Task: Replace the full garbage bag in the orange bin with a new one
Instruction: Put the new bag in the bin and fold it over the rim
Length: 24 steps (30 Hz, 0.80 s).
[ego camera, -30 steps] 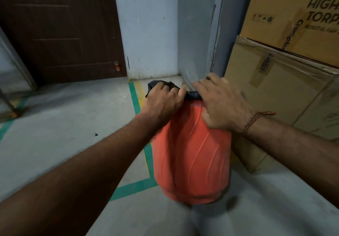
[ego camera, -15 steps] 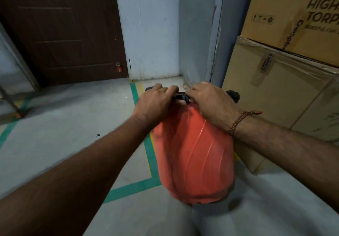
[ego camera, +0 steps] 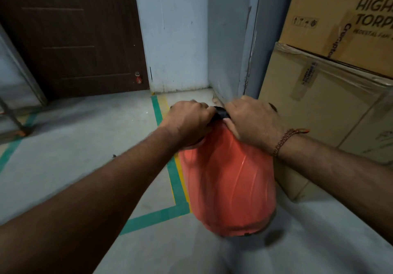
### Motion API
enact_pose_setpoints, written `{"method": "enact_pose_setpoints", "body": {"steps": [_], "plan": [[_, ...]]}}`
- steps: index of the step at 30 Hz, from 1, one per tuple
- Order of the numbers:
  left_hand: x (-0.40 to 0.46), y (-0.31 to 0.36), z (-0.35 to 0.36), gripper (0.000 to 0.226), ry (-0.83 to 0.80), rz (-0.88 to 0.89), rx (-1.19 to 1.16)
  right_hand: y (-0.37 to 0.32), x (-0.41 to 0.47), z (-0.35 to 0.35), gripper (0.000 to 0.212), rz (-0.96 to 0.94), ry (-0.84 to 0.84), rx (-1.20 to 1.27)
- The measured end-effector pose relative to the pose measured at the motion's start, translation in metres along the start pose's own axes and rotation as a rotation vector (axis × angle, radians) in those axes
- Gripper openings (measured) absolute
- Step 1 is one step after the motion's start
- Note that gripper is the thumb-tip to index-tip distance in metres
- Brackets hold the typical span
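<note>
Hands meet at the mouth of the orange bin [ego camera: 229, 180], which stands on the concrete floor [ego camera: 80, 146] just beside a stack of cardboard boxes [ego camera: 331, 94]. The left hand [ego camera: 189, 122] has its fingers curled over the bin's near rim, its grip closed on the black garbage bag [ego camera: 221, 114]. The right hand [ego camera: 255, 122] lies on the opposite rim with fingers bent, apparently gripping the bag too, though its fingertips are hidden. Only a small bunched strip of bag shows between the two hands. A beaded bracelet [ego camera: 285, 139] circles the right wrist. Green tape [ego camera: 176, 178] runs across the floor past the bin.
</note>
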<state>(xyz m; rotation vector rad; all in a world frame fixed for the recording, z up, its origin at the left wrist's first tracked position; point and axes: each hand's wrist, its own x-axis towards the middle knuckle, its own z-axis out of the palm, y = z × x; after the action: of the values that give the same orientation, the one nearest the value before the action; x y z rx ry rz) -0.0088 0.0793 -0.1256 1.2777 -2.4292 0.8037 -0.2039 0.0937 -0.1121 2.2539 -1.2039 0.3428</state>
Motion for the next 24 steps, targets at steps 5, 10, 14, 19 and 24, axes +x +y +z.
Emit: {"method": "enact_pose_setpoints", "body": {"steps": [5, 10, 14, 19, 24], "plan": [[0.0, 0.016, -0.001, 0.021, -0.023, -0.052, 0.144, -0.008, 0.001, 0.011, 0.008, -0.061, -0.016, -0.321], [0.004, -0.002, 0.013, 0.04, 0.134, 0.075, -0.107, -0.01, -0.001, 0.024, 0.015, -0.021, 0.0, -0.321], [-0.015, -0.023, 0.026, 0.061, 0.185, 0.098, -0.234, -0.003, -0.005, 0.023, 0.022, -0.001, -0.014, -0.293], [-0.031, -0.033, 0.038, 0.049, 0.178, 0.097, -0.301, 0.012, -0.012, 0.024, 0.02, 0.053, -0.001, -0.223], [-0.028, -0.03, 0.036, 0.042, 0.147, 0.083, -0.284, 0.015, -0.011, 0.017, 0.011, 0.108, -0.089, -0.136]]}}
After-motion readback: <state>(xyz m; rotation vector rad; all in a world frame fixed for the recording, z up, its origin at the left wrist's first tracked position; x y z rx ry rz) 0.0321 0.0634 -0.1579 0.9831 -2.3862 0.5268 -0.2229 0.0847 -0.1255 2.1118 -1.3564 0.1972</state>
